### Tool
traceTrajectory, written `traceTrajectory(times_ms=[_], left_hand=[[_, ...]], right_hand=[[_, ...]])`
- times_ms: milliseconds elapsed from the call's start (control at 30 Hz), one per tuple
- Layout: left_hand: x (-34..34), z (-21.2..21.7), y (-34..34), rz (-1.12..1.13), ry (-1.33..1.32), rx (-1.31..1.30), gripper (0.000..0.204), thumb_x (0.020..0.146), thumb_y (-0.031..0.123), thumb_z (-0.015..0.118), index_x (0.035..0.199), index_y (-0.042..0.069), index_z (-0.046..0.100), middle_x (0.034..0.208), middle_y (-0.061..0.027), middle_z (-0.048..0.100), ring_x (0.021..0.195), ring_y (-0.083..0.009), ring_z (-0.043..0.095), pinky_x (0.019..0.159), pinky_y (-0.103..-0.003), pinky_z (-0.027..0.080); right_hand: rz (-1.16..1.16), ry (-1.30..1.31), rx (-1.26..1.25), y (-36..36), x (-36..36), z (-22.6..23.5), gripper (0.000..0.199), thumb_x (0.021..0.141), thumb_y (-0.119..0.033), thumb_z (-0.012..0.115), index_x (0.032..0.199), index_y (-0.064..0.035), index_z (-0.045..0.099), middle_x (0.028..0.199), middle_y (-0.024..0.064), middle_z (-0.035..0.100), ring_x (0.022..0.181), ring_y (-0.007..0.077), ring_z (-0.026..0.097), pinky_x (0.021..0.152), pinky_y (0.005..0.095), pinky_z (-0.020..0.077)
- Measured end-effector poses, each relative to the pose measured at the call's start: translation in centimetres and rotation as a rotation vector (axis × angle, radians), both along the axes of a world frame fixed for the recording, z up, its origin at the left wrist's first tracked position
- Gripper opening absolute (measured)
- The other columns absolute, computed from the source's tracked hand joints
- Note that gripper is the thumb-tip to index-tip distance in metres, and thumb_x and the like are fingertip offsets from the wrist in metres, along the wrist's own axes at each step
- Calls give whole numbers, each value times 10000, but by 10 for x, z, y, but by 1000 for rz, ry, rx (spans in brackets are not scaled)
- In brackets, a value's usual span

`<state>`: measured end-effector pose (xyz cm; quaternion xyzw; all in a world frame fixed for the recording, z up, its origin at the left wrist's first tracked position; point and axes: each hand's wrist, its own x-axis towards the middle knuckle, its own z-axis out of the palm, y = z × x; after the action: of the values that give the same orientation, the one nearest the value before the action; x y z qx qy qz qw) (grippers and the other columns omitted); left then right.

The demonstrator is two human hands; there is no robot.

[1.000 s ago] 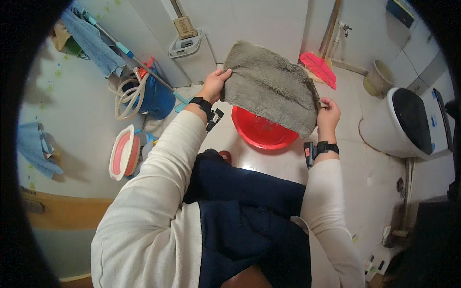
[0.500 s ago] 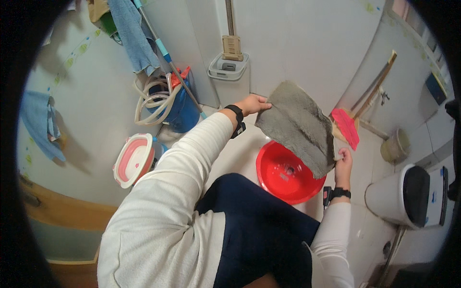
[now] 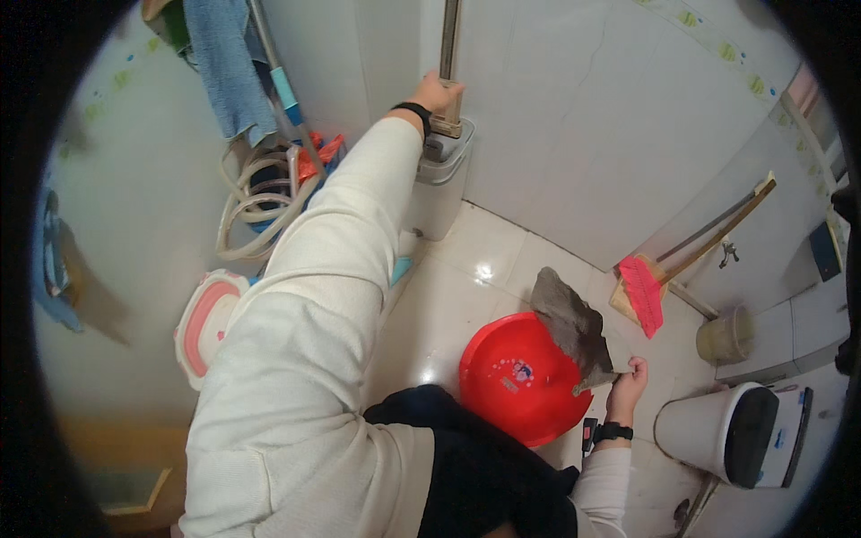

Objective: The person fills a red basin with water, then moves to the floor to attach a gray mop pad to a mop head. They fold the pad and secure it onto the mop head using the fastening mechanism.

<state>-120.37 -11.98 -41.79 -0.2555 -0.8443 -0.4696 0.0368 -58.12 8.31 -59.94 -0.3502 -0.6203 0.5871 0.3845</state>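
Observation:
My left hand [image 3: 434,93], at the end of an outstretched arm, is closed round the lower beige part of a mop [image 3: 450,45] near the wall. The mop stands in a tall white-and-grey mop bucket [image 3: 438,202]. My right hand [image 3: 630,387] pinches one corner of a grey cloth [image 3: 567,316]. The cloth hangs bunched and folded over the far right rim of a red basin [image 3: 491,377] on the floor. Whether it touches the basin cannot be made out.
Left of the mop bucket are a coiled pale hose [image 3: 235,215] and a blue towel [image 3: 220,67]. A pink-and-white folding basin [image 3: 190,327] sits by my left arm. To the right are a pink cloth [image 3: 642,296] on a wooden-handled tool, a small pail [image 3: 725,336] and a white bin [image 3: 695,430].
My left hand has let go of the grey cloth and moved up and away to the mop. The cloth, stretched between both hands before, now droops from the right hand alone, lower down.

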Motion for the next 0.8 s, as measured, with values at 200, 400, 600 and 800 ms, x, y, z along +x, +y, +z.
traceTrajectory(times_ms=[200, 400, 600, 800], left_hand=[[-63, 24, 31, 147, 200, -16, 909, 830, 424, 666, 1390, -110, 189, 1308, -333, 444, 1199, -402, 495, 997, -423, 432], [-103, 15, 45, 68, 261, 59, 959, 815, 437, 682, 1397, -102, 142, 1267, -334, 472, 1149, -409, 527, 950, -416, 464], [-133, 17, 44, -60, 223, 163, 632, 856, 363, 677, 1288, -18, 418, 1157, -195, 581, 1046, -286, 585, 865, -421, 502], [-118, 30, 28, -1, 414, -63, 548, 883, 387, 633, 1182, -56, 513, 1122, -216, 608, 1003, -323, 612, 846, -420, 496]], right_hand=[[0, 154, 71, 12, -6, 44, 174, 869, 45, 513, 851, -107, 432, 972, 23, 579, 857, 127, 553, 740, 249, 469], [-38, 226, -31, 2, 10, 43, 166, 876, 40, 523, 858, -98, 432, 1016, 59, 597, 911, 162, 571, 845, 289, 468], [-70, 202, -112, 0, 22, 25, 158, 879, 31, 528, 861, -98, 438, 1009, 62, 604, 932, 162, 570, 847, 296, 470], [-39, 213, -80, -6, 18, 23, 145, 885, 22, 523, 858, -97, 445, 997, 60, 608, 907, 157, 577, 829, 291, 475]])
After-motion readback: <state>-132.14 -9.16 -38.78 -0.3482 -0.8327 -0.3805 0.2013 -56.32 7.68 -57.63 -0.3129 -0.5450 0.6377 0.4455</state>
